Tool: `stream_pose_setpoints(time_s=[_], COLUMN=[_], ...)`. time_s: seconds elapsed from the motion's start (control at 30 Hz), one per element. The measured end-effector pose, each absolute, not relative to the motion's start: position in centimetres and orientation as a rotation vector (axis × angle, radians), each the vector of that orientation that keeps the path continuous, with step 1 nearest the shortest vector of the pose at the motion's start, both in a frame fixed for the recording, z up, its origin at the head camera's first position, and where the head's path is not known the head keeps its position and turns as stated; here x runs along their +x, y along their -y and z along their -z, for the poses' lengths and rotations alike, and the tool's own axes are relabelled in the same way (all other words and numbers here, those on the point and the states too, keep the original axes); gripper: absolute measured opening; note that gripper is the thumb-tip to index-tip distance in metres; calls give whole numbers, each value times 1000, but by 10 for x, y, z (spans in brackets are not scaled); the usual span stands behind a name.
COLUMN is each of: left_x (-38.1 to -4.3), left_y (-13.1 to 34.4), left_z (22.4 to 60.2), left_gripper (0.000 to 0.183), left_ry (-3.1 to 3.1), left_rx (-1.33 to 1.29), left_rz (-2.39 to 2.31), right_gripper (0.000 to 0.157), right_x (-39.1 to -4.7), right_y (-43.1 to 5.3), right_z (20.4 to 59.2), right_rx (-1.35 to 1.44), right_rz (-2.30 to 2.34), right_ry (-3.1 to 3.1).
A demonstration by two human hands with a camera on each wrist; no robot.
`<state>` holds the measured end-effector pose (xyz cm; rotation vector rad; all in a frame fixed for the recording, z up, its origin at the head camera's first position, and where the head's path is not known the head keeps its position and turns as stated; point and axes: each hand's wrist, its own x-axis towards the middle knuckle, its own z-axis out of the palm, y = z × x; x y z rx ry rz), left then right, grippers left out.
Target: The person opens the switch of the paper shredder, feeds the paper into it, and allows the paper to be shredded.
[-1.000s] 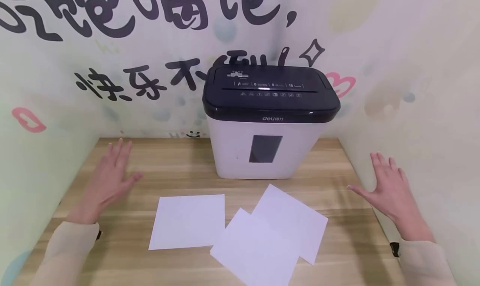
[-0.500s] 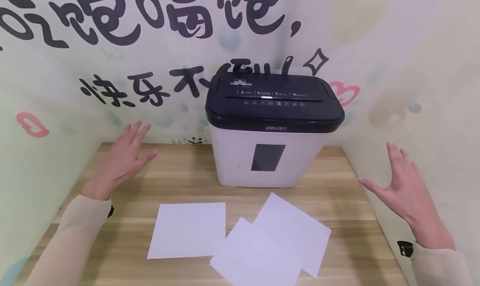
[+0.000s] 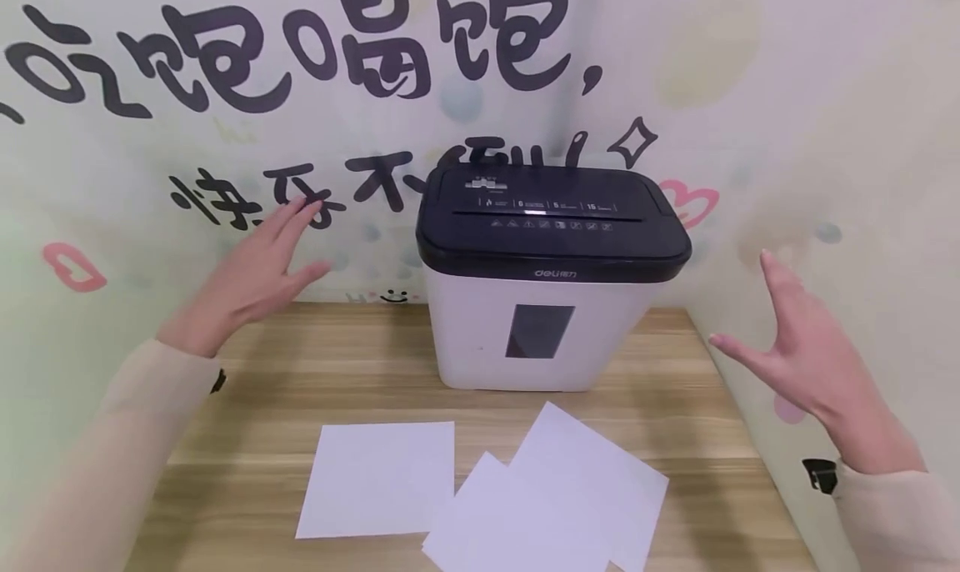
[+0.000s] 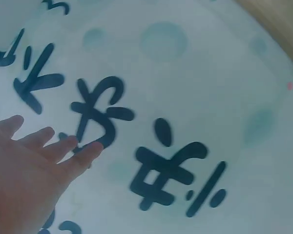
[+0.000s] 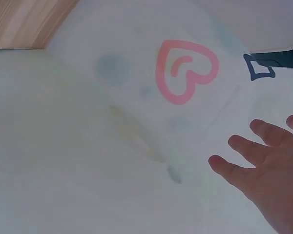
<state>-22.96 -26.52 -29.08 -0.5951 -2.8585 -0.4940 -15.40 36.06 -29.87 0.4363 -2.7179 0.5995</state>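
Observation:
A white paper shredder [image 3: 487, 330] with a black top [image 3: 555, 238] stands at the back of the wooden table in the head view. To its left my left hand [image 3: 251, 272] is raised, fingers extended and thumb apart, holding nothing. My right hand [image 3: 813, 355] hovers on the other side by the right wall, also holding nothing, its thumb spread from the fingers. On the table in front of the shredder lie white paper sheets: one sheet [image 3: 378, 480] at the left, and overlapping sheets [image 3: 555, 489] at the right, cut off by the lower frame edge.
The wooden table [image 3: 255, 422] meets a back wall [image 3: 375, 122] with black lettering and a plain right wall [image 3: 862, 180]. In the right wrist view a pink heart [image 5: 185, 70] marks the wall beyond my fingers. The shredder stands close to the back wall.
My left hand has risen and moved slightly right, from over the table to in front of the back wall. My right hand has risen a little. The head view has tilted up; the papers lie unmoved.

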Motion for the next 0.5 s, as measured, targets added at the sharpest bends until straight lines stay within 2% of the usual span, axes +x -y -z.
stream_pose_setpoints(time_s=[0.17,0.5], left_x=[-237,-259], left_y=[245,200], left_z=[267,271], left_gripper=[78,78], left_ry=[2884,2840], left_rx=[-629,-727], left_rz=[563,706], right_gripper=[111,103], right_x=[-163,-172], right_y=[-344,-320], right_z=[285,280], right_rx=[440,495], right_rz=[-597,-662], right_ry=[2722,2725])
